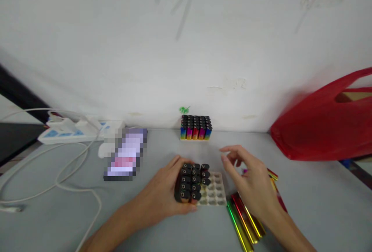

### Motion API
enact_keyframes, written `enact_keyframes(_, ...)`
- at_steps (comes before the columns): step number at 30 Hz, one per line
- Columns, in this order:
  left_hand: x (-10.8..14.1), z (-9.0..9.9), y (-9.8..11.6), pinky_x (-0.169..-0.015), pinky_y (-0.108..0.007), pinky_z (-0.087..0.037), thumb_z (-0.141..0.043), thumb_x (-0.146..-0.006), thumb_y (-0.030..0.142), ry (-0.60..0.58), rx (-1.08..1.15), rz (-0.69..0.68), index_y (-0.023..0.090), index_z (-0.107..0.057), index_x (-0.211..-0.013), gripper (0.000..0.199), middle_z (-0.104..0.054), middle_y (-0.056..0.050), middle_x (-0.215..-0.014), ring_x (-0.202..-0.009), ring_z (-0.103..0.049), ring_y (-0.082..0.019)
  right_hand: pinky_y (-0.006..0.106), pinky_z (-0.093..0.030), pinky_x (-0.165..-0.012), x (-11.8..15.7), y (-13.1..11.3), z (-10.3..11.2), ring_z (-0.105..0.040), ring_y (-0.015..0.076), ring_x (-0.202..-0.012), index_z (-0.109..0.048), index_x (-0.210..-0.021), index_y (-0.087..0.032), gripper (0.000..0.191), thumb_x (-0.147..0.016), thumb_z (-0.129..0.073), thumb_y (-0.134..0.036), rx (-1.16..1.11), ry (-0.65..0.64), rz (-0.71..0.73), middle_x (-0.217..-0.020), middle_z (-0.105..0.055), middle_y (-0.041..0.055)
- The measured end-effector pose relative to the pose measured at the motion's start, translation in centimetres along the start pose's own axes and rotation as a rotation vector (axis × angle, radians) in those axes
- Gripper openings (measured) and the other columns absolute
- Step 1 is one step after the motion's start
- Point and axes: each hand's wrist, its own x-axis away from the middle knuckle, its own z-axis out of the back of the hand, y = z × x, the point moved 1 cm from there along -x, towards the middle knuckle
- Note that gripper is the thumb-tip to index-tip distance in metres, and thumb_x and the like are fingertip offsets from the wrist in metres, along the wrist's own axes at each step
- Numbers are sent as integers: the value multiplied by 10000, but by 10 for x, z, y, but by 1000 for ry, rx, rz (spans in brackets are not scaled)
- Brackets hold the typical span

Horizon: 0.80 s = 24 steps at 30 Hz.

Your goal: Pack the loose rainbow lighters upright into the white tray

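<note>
My left hand (pixel 162 190) is wrapped around the left side of a group of black-topped lighters (pixel 191 184) standing in a pale moulded tray (pixel 216 203). Lighters fill the two left columns and the back part of the third; bare pockets show on the tray's right side. My right hand (pixel 252 182) hovers to the right of the tray, thumb and forefinger apart with nothing between them. Under and beside it lie several shiny metallic pieces (pixel 240 221) in green, red and gold, partly hidden by the hand.
A full block of rainbow-coloured lighters (pixel 196 128) stands at the wall. To the left are a phone (pixel 126 153), a white power strip (pixel 81 130) and loose white cables (pixel 59 167). A red bag (pixel 322 124) sits at the right edge.
</note>
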Motion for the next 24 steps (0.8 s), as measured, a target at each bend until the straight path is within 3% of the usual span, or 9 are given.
enact_keyframes(3,1,1,2,-984,-408,-543,-1015,-717,257,3,7,0,283,-604,-1293,708,-658,-27,-1276,-1151,-685,-302,480,-492,-920,-7,20,4,-653,353,-999,-731,-1242,-151,290,-1068,-603,-344,501,179,-76,-1018,-724,140)
enact_keyframes(6,2,0,2,-969,-395,-544,-1002,-723,230,3,10,3,286,-611,-1302,702,-661,-22,-1274,-1145,-687,-292,538,-450,-902,-9,37,6,-604,461,-1093,-733,-1261,-91,376,-1072,-611,-392,957,140,-156,-1119,-693,246)
enact_keyframes(10,1,0,2,-977,-400,-546,-1003,-711,233,4,15,5,283,-624,-1295,698,-672,-27,-1267,-1154,-687,-303,507,-424,-853,-7,48,2,-584,460,-1082,-747,-1104,-122,263,-1067,-633,-355,1061,45,-184,-1077,-664,225)
enact_keyframes(14,1,1,4,-971,-414,-554,-1000,-709,232,5,16,14,281,-626,-1301,701,-679,-35,-1262,-1152,-689,-319,525,-426,-883,-7,44,-5,-576,435,-1102,-711,-1077,-171,178,-1075,-622,-324,841,22,-74,-1087,-662,192)
enact_keyframes(18,1,1,4,-960,-416,-554,-1009,-716,246,2,18,10,285,-621,-1309,709,-679,-33,-1260,-1143,-689,-318,517,-438,-953,-5,24,-8,-606,364,-1098,-624,-1135,-220,98,-1099,-570,-295,373,-72,17,-1161,-684,148)
enact_keyframes(22,0,0,3,-968,-415,-549,-1006,-721,224,1,6,-4,286,-616,-1301,701,-673,-37,-1263,-1149,-681,-313,387,-468,-845,6,0,-11,-612,241,-899,-505,-1115,-268,229,-1189,-428,-471,-198,-227,-86,-948,-644,23)
enact_keyframes(24,0,0,3,-971,-413,-547,-1009,-718,217,-2,2,0,284,-615,-1294,701,-668,-35,-1263,-1151,-679,-307,336,-454,-779,12,-8,-15,-561,195,-810,-507,-1086,-275,290,-1180,-455,-544,-434,-288,-179,-878,-571,-19)
